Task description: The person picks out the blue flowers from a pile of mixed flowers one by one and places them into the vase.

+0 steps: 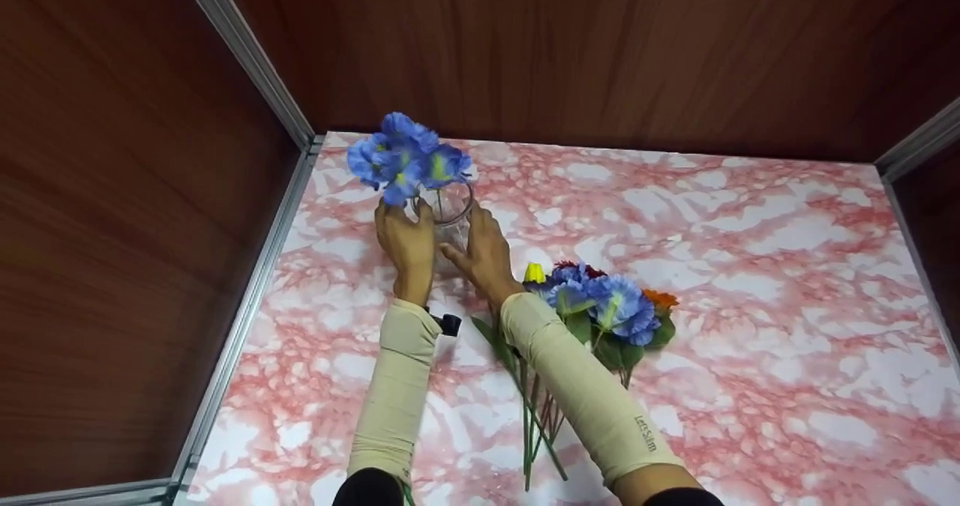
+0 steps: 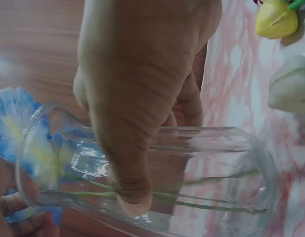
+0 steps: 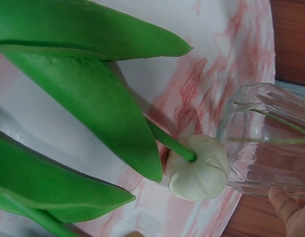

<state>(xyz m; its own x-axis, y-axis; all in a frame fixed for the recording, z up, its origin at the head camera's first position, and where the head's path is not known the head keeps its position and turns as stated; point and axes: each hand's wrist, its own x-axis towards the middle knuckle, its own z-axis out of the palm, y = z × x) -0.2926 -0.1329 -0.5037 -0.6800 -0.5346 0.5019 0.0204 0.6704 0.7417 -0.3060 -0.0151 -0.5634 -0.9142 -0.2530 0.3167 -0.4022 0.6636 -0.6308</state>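
A clear glass vase stands near the back left with blue flowers in it. Their heads lean left over the rim, and thin green stems run down inside the glass. My right hand grips the vase's body from the right, its thumb across the glass in the left wrist view. At the rim's left side, my left hand holds the vase, fingers just below the petals. Whether it also touches a stem is hidden.
Beside my right forearm lies a bunch of flowers with blue, orange and dark red heads. A yellow tulip and a white tulip lie with it. Brown wooden panels border the pink-and-white marbled table.
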